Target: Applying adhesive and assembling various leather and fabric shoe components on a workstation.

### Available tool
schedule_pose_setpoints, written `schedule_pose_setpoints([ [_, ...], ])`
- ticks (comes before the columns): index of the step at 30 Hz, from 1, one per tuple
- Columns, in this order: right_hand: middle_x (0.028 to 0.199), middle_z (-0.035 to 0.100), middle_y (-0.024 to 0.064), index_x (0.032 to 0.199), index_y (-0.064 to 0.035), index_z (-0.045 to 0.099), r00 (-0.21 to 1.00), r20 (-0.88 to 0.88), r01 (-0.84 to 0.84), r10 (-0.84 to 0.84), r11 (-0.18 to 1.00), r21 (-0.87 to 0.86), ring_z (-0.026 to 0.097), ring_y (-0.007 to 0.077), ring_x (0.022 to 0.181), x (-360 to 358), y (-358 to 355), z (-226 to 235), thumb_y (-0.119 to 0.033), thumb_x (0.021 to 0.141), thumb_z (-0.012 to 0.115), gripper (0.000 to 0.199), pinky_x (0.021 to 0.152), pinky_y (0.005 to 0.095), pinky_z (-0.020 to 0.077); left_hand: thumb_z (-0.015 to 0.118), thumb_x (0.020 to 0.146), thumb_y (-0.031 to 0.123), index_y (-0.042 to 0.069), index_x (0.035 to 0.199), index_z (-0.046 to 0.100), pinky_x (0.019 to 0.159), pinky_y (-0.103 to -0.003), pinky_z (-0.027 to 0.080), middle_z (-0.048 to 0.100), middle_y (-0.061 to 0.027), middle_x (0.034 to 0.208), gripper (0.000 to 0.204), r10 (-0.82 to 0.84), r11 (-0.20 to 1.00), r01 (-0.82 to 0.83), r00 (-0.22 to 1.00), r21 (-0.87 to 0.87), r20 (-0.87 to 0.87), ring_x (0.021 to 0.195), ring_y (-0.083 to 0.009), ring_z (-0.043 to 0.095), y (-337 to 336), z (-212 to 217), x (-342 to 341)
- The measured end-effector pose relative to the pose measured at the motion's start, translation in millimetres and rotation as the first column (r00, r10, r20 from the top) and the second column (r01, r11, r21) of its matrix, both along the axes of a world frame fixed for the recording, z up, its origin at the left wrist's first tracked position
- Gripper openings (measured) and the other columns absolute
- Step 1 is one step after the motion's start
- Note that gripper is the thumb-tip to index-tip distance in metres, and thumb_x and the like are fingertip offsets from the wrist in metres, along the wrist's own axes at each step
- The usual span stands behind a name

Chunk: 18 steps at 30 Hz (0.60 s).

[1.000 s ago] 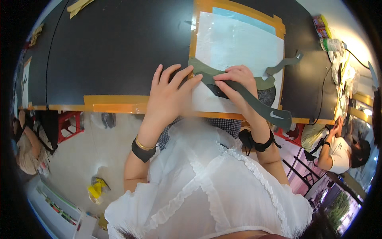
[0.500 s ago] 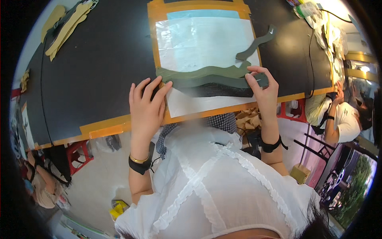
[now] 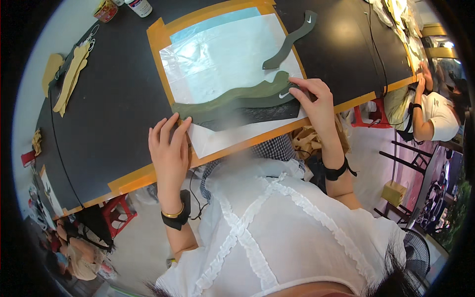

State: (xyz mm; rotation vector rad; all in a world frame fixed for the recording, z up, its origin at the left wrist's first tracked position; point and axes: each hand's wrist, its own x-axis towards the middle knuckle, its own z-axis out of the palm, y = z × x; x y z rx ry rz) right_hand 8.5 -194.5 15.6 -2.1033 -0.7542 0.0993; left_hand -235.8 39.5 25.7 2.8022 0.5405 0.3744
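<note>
A wavy olive-green strip and a darker grey-green strip with a small white mark lie edge to edge across a white sheet taped to the table. Below them shows a black textured piece. My left hand has its fingers spread, with fingertips resting at the strips' left end. My right hand pinches the right end of the darker strip, thumb and index finger beside the white mark. Above, a separate dark curved strip with a similar mark lies partly on the sheet.
Orange tape borders the work area. Beige cut pieces lie at the far left, near a cable. A white bottle and a tub stand at the back. Another person sits at the right.
The view has turned, so the table appears tilted. My right fingers have shifted, and the white mark on the darker strip now shows fully. My left fingertips stay at the left end.
</note>
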Motion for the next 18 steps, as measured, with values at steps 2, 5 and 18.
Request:
schedule_pose_setpoints([
  [2, 0.074, 0.062, 0.003, 0.1, -0.0115, 0.074, 0.997, 0.072, -0.03, 0.028, 0.999, 0.015, 0.058, 0.0182, 0.077, 3.4, -1.9, -5.4, -0.015, 0.074, 0.078, 0.026, 0.079, 0.0328, 0.0437, 0.057, 0.091, 0.007, 0.013, 0.118, 0.065, 0.101, -0.045, 0.04, 0.057, -0.0092, 0.127, 0.029, 0.008, 0.997, -0.01, 1.0, -0.07, -0.022, 0.118, -0.0326, 0.049, -1.3, 6.5, 2.8],
  [5, 0.074, 0.062, 0.0026, 0.1, -0.0113, 0.074, 0.999, 0.039, -0.027, 0.026, 0.999, 0.021, 0.058, 0.0186, 0.077, 3.0, -1.5, -4.0, -0.014, 0.075, 0.077, 0.025, 0.081, 0.0334, 0.0425, 0.057, 0.092, 0.009, 0.01, 0.113, 0.065, 0.1, -0.045, 0.04, 0.058, -0.0094, 0.124, 0.023, 0.047, 0.998, -0.05, 0.992, -0.031, -0.117, 0.116, -0.032, 0.05, -6.5, 24.0, 14.1],
  [18, 0.076, 0.064, 0.0019, 0.109, -0.0133, 0.071, 0.999, -0.034, -0.011, 0.015, 0.995, 0.094, 0.06, 0.018, 0.076, 6.1, -5.3, -7.0, -0.014, 0.077, 0.076, 0.032, 0.081, 0.0335, 0.0427, 0.065, 0.087, 0.006, -0.001, 0.104, 0.06, 0.081, -0.04, 0.05, 0.062, -0.0178, 0.102, 0.019, -0.285, 0.747, 0.285, 0.954, -0.6, 0.099, 0.091, -0.0332, 0.063, -57.0, 26.4, 141.1],
])
